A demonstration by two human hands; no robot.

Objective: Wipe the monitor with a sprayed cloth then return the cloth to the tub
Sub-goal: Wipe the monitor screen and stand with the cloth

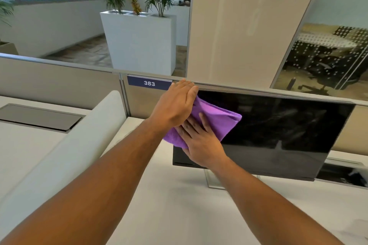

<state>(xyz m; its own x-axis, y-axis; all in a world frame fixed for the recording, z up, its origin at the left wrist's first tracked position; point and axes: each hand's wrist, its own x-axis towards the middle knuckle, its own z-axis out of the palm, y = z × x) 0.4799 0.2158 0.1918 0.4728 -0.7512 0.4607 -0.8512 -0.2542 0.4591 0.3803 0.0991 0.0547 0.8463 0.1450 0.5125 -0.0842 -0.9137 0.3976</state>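
Note:
A black monitor (278, 135) stands on a silver foot on the white desk, its screen dark. A folded purple cloth (221, 119) lies flat against the screen's upper left part. My left hand (175, 105) rests flat over the monitor's top left corner, fingers together, covering the cloth's upper edge. Just below it, my right hand (201, 143) presses the cloth onto the screen with its fingers spread. The monitor's top left corner is hidden under my left hand. No tub and no spray bottle are in view.
The white desk (179, 215) runs under my arms. A beige partition with a blue plate "383" (149, 83) stands behind the monitor. A white curved divider (83, 137) lies on the left. A white planter with plants (139, 43) stands beyond the partition.

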